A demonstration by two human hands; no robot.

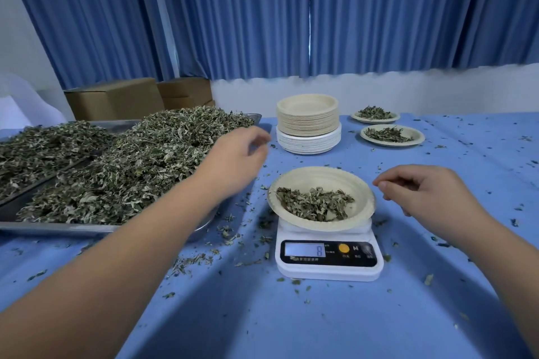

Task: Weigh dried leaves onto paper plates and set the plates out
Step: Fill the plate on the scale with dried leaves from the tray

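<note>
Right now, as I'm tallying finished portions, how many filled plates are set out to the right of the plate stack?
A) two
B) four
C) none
A: a far plate and a nearer plate, both holding leaves, lie right of the stack; a third plate sits on the scale.

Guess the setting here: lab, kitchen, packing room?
Likely a makeshift herb-portioning workroom: metal trays heaped with dried leaves, a digital scale, a stack of paper plates, cardboard boxes behind.

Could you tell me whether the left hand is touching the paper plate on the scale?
Apart. The head view shows bare blue tablecloth between the left hand and the rim of the paper plate on the scale.
</note>
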